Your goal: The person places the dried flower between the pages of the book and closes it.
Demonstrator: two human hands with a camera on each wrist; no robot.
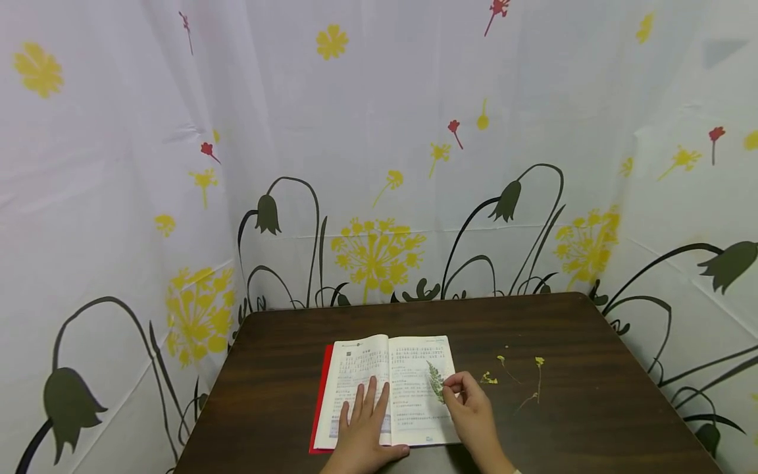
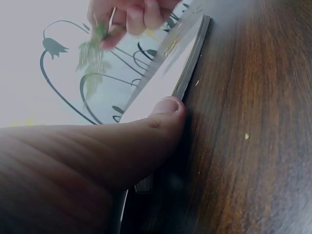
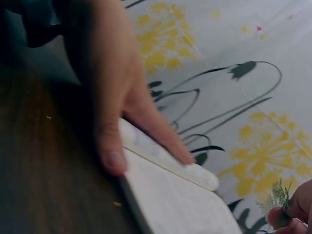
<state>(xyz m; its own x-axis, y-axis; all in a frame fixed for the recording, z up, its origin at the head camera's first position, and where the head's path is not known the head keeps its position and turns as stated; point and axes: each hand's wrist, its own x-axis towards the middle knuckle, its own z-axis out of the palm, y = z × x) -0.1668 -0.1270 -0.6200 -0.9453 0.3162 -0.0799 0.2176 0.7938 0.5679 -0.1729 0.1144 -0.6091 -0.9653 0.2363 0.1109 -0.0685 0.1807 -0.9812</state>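
Note:
An open book (image 1: 414, 421) with printed pages and a red cover edge lies on the dark wooden table. My left hand (image 1: 362, 431) rests with spread, straight fingers on the left page, its thumb along the book's lower edge; in the left wrist view that thumb (image 2: 165, 107) lies at the page edges. My right hand (image 1: 474, 415) pinches a green fern-like leaf sprig (image 1: 435, 380) between thumb and fingertips over the right page. In the right wrist view the sprig (image 3: 277, 199) stands up from the fingertips, above the book.
To the book's right lie thin stems with small yellow flowers (image 1: 539, 361), plus a loose yellow flower cluster (image 1: 489, 378). Small yellow bits (image 2: 246, 136) dot the table (image 1: 604, 408). A white curtain (image 1: 379, 131) with printed flowers hangs behind the table.

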